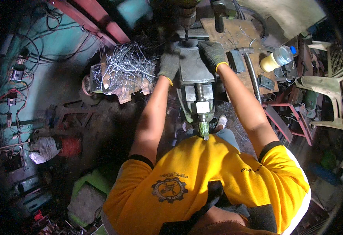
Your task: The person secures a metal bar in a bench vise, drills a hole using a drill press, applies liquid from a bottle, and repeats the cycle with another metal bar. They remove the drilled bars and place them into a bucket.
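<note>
Both my hands wear grey knit gloves with yellow cuffs. My left hand [169,62] rests on the left side of a steel vise [194,68] under a drill chuck and bit [186,23]. On the vise's right jaw, close to the bit, lies my right hand [214,55]. The vise screw and its handle [202,113] point back toward my yellow shirt. What lies between the jaws is hidden by the gloves and by shadow.
A heap of curled metal shavings [128,64] lies on a tray to the left. To the right are a wooden bench [238,33] with a hammer [252,68] and a plastic bottle [276,58]. Wiring covers the teal wall [42,43]; pale plastic chairs [328,86] stand far right.
</note>
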Demonstrator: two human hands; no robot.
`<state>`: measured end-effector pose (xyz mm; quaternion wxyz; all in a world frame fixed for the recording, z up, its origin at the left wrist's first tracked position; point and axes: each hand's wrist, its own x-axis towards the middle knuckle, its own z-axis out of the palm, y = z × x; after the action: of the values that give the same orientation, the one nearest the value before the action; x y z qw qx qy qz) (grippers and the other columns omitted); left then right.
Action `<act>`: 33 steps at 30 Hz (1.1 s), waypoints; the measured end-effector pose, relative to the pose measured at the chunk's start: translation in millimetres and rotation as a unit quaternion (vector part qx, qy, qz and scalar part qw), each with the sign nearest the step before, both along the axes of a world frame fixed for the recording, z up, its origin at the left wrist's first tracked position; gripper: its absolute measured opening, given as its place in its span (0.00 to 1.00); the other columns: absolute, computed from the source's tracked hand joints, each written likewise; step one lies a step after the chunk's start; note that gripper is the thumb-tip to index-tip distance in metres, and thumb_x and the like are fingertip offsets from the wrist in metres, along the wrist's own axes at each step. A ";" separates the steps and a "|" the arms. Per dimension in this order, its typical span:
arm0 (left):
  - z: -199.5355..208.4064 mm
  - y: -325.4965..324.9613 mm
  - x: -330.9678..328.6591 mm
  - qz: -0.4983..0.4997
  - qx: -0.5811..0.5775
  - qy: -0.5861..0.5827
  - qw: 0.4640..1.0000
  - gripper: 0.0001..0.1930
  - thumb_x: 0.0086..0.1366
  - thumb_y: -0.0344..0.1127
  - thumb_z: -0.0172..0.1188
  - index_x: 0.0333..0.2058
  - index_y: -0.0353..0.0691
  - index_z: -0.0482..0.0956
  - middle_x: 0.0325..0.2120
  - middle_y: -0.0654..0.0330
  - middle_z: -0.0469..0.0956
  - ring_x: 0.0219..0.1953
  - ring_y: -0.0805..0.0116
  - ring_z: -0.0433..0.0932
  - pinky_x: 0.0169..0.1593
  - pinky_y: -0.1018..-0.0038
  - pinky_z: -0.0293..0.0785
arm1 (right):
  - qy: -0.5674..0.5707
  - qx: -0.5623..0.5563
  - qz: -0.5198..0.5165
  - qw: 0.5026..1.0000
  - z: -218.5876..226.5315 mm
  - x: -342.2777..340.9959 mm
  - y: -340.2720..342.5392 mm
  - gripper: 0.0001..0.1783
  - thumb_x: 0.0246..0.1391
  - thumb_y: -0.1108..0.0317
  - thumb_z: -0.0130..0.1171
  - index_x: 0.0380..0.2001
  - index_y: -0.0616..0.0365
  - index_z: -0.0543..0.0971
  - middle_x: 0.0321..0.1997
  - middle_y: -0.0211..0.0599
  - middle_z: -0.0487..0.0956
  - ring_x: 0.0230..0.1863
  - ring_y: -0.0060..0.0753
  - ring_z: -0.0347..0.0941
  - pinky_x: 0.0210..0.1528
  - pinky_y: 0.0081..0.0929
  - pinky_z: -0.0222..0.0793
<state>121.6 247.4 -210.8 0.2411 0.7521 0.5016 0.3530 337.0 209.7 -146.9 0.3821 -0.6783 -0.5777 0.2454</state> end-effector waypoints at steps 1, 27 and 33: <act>-0.3 -0.2 -8.2 -0.029 0.180 0.196 0.964 0.16 0.66 0.32 0.50 0.47 0.34 0.82 0.42 0.44 0.83 0.44 0.45 0.81 0.47 0.53 0.77 | 0.033 -0.003 -0.017 0.999 -1.7 -0.4 -1.1 0.26 0.59 0.47 0.53 0.43 0.59 0.86 0.48 0.58 0.83 0.51 0.65 0.78 0.53 0.49 0.72; -2.6 13.5 -33.1 0.043 0.025 0.052 0.997 0.18 0.70 0.42 0.58 0.51 0.35 0.80 0.46 0.42 0.82 0.44 0.42 0.79 0.50 0.55 0.73 | -0.086 -0.051 0.082 0.992 14.5 6.5 -8.5 0.17 0.64 0.57 0.56 0.43 0.58 0.85 0.48 0.51 0.84 0.50 0.51 0.81 0.51 0.40 0.74; 2.5 10.6 -34.0 0.030 0.133 0.113 0.984 0.18 0.69 0.43 0.58 0.49 0.35 0.81 0.44 0.43 0.82 0.44 0.41 0.79 0.49 0.54 0.74 | -0.322 0.032 0.161 0.932 17.3 8.2 -4.5 0.18 0.63 0.70 0.52 0.54 0.51 0.82 0.57 0.43 0.82 0.54 0.54 0.79 0.58 0.41 0.74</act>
<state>87.6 258.0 -208.3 0.0705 0.7967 0.4970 0.3366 345.2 205.2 -129.5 0.1528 -0.6059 -0.7789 0.0535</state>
